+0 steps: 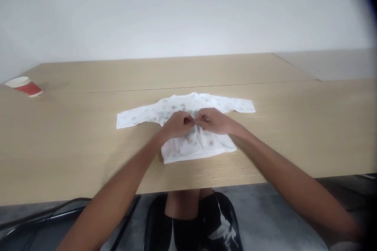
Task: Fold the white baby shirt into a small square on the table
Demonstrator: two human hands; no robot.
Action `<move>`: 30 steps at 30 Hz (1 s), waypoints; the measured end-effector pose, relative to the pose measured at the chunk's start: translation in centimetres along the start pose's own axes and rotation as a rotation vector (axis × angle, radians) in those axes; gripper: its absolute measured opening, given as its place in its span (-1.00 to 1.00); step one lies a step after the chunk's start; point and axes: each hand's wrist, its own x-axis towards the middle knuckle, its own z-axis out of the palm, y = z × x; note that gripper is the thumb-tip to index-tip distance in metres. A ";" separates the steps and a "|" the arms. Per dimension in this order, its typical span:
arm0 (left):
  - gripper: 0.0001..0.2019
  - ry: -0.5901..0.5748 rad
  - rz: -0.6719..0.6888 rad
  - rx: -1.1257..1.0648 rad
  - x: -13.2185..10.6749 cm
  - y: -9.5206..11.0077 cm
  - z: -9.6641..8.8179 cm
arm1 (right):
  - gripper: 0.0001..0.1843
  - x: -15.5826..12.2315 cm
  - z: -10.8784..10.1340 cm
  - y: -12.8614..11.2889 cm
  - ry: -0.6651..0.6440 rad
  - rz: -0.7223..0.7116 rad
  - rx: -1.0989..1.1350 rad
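Head view, the only one I have. I see a small white printed shirt lying flat on the counter, front up, near the middle of the counter and near the edge closest to the person. Its left-of-frame sleeve and right-of-frame sleeve are spread out to the sides. Both hands are on it, up at the centre of the front. The left hand and right hand are both narrow, with fingers curled in and fingertips meeting near the neck line. I can't tell if they are pinching cloth or a fastening, because the fingers hide the spot. The fabric under them is bunched into small creases.

The step in hand looks like close finger work at the shirt's centre front, with the body of the shirt lying flat. My read is that the next move calls for a steady, small-scale grip there, so the cloth doesn't drag out of line.

Further off, a red and white paper cup lies on its side at the far left of the counter, well apart from the shirt. A black chair shows below the counter edge.
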 end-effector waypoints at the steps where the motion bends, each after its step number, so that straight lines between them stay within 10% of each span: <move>1: -0.86 -0.003 -0.006 -0.012 0.0 0.0 0.0 | -0.83 0.0 -0.1 0.0 -0.012 0.006 0.021; 18: -0.71 -0.038 -0.032 -0.210 -0.3 0.1 -0.9 | -0.87 0.2 1.5 -0.1 0.168 0.025 0.125; 30: -0.74 -0.060 0.009 0.024 0.0 0.0 -1.1 | -0.75 0.6 -0.1 1.6 -0.173 0.039 0.320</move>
